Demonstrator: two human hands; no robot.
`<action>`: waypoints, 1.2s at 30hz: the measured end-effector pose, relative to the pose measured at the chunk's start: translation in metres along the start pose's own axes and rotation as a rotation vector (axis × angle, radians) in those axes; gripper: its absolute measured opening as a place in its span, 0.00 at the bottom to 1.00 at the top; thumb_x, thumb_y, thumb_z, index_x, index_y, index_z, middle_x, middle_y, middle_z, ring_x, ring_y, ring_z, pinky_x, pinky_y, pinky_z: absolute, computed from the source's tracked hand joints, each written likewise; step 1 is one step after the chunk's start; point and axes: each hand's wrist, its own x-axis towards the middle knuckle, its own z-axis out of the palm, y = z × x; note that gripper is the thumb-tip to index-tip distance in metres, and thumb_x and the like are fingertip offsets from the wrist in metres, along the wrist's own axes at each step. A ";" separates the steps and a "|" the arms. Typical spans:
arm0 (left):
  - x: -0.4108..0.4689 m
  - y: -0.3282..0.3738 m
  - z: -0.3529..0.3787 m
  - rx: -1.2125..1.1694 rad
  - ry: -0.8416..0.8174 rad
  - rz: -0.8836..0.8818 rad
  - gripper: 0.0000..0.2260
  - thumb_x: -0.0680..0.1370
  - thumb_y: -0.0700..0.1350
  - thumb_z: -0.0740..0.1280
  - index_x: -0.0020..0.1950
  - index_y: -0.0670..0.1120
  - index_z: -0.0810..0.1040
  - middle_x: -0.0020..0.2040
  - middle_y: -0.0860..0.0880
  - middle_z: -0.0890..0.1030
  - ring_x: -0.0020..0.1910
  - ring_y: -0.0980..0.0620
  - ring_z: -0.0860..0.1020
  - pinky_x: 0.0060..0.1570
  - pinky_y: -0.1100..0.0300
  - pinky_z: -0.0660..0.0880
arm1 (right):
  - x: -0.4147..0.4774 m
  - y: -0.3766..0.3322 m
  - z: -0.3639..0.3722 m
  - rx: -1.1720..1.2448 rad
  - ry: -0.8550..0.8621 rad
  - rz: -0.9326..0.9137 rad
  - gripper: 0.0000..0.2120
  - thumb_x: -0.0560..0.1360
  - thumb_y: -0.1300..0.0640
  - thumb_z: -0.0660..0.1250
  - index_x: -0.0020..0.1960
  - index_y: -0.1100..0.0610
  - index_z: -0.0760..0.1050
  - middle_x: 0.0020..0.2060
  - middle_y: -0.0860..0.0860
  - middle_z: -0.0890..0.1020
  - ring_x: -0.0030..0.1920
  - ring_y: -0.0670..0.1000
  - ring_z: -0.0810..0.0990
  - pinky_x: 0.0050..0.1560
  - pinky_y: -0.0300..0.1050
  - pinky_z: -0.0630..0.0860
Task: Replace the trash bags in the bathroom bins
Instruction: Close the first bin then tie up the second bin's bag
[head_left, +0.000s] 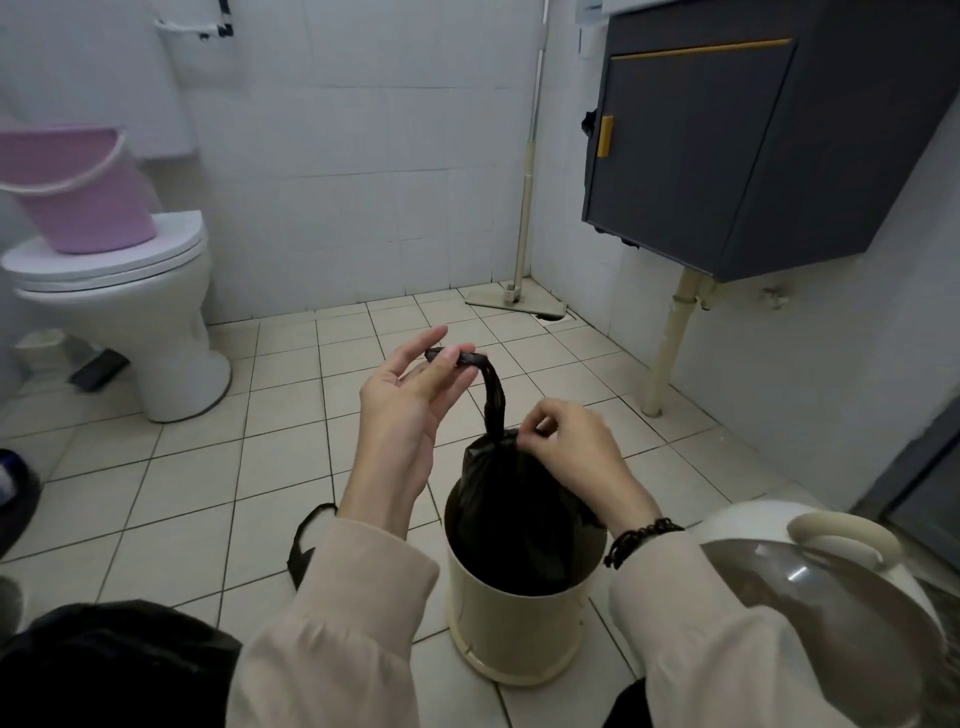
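A cream round bin (514, 631) stands on the tiled floor in front of me. A black trash bag (511, 499) sits in it, its top gathered into a twisted neck that rises above the rim. My left hand (410, 405) holds the upper end of that twisted strip between thumb and fingers, palm facing me. My right hand (566, 441) pinches the bag's neck just above the bulging part. The bin's lid (810, 587), cream with a shiny inside, lies open to the right.
A white toilet (124, 312) with a pink bucket (78, 187) on its lid stands at the left. A mop (524, 244) leans in the far corner. A dark grey vanity cabinet (727, 150) hangs at the right. A black strap-like item (306, 540) lies on the floor near my left sleeve.
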 end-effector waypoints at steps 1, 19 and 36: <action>0.000 0.001 -0.002 0.002 0.009 0.005 0.08 0.76 0.32 0.64 0.52 0.43 0.77 0.36 0.48 0.84 0.40 0.52 0.84 0.43 0.65 0.80 | 0.001 -0.003 0.001 0.085 0.145 -0.030 0.01 0.73 0.56 0.66 0.43 0.51 0.75 0.35 0.45 0.77 0.41 0.51 0.77 0.39 0.40 0.70; -0.007 0.014 -0.016 0.822 -0.161 -0.049 0.26 0.68 0.33 0.61 0.65 0.50 0.69 0.41 0.55 0.74 0.41 0.56 0.74 0.41 0.66 0.73 | 0.002 -0.031 0.009 0.131 0.181 0.006 0.03 0.69 0.62 0.64 0.42 0.57 0.75 0.34 0.53 0.78 0.42 0.58 0.77 0.35 0.44 0.68; 0.023 0.154 -0.155 1.279 0.691 0.691 0.14 0.72 0.38 0.65 0.58 0.39 0.75 0.54 0.38 0.80 0.55 0.40 0.77 0.48 0.59 0.65 | -0.010 -0.148 0.103 0.552 -0.284 -0.277 0.12 0.72 0.53 0.69 0.55 0.46 0.77 0.56 0.50 0.78 0.60 0.48 0.74 0.64 0.46 0.71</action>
